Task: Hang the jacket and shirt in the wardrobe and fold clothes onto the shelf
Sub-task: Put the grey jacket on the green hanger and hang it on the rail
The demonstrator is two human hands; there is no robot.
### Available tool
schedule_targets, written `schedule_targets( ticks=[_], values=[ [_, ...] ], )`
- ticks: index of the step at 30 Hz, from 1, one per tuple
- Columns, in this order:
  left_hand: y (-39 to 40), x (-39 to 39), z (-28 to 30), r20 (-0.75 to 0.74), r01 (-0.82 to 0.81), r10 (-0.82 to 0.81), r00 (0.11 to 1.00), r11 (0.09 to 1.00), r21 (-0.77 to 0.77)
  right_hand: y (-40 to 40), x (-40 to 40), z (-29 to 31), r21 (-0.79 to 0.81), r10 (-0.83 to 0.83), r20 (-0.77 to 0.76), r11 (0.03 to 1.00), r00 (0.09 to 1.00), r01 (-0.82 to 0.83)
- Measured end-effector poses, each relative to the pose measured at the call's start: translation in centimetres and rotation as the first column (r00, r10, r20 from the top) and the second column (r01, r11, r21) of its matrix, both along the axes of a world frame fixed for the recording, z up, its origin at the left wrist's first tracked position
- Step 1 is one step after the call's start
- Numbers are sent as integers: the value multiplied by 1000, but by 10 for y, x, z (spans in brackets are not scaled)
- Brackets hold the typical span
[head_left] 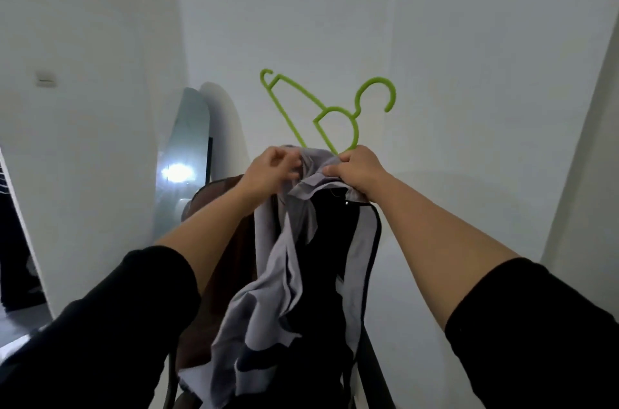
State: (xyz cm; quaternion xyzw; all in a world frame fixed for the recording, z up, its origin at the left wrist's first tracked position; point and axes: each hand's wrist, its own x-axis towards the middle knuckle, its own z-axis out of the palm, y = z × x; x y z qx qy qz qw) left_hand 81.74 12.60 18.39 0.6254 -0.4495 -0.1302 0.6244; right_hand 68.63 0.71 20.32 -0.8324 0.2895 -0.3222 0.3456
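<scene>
Head view: your left hand (273,171) and right hand (356,171) both grip one grey jacket (301,241) under one green hanger (330,110), frame centre.

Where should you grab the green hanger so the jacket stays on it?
Probably the green hanger by its neck, just under the curled hook, reaching from above. That part sticks up bare above the grey jacket, while both hands, left and right, bunch the collar over its lower end.
</scene>
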Motion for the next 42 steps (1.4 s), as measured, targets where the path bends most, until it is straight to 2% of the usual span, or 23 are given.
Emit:
schedule_targets(
  ticks=[2, 4, 6, 8, 12, 14, 17, 21, 25, 28, 30, 35, 38, 42],
  values=[
    [9, 4, -26, 208, -61, 38, 977, 993, 106, 1, 1, 3, 23, -19, 19, 1000, 1000, 18],
    [12, 8, -52, 407, -179, 26, 913, 922, 343, -1, 4, 4, 27, -48, 24, 999, 999, 47],
    [8, 10, -76, 522, -275, -37, 852, 817, 508, 0, 5, 6, 21, -57, 21, 998, 998, 56],
    [6, 9, -88, 580, -332, -61, 812, 769, 546, 1, 5, 8, 7, -52, 2, 999, 999, 52],
    [16, 25, -80, 527, -342, 45, 848, 806, 482, -8, -6, 10, -19, -71, -3, 997, 997, 71],
    [23, 38, -61, 552, -379, 92, 829, 819, 432, -19, -14, 7, -54, -93, -11, 994, 996, 93],
    [32, 47, -23, 569, -407, 193, 799, 871, 276, -27, -22, -5, -42, -98, -22, 994, 995, 97],
    [31, 44, 24, 436, -333, 265, 860, 939, 86, -34, -30, -16, -113, -53, -57, 993, 997, 46],
    [27, 51, 46, 317, -342, 276, 908, 923, 175, -44, -47, -2, -156, 23, 16, 988, 1000, -20],
    [19, 49, 40, 277, -354, 283, 918, 901, 252, -51, -62, 13, -139, -14, 49, 990, 999, 21],
    [14, 48, 29, 287, -393, 315, 905, 877, 275, -54, -73, 20, -147, -25, 24, 989, 999, 28],
    [9, 48, 13, 327, -430, 322, 889, 833, 349, -48, -98, 25, -182, 55, -83, 981, 995, -70],
    [6, 43, 13, 366, -437, 307, 878, 826, 355, -41, -101, 19, -200, 86, -122, 974, 989, -109],
    [-1, 27, 20, 443, -429, 259, 858, 836, 343, -34, -90, 11, -278, 48, -149, 956, 988, -88]
  ],
)
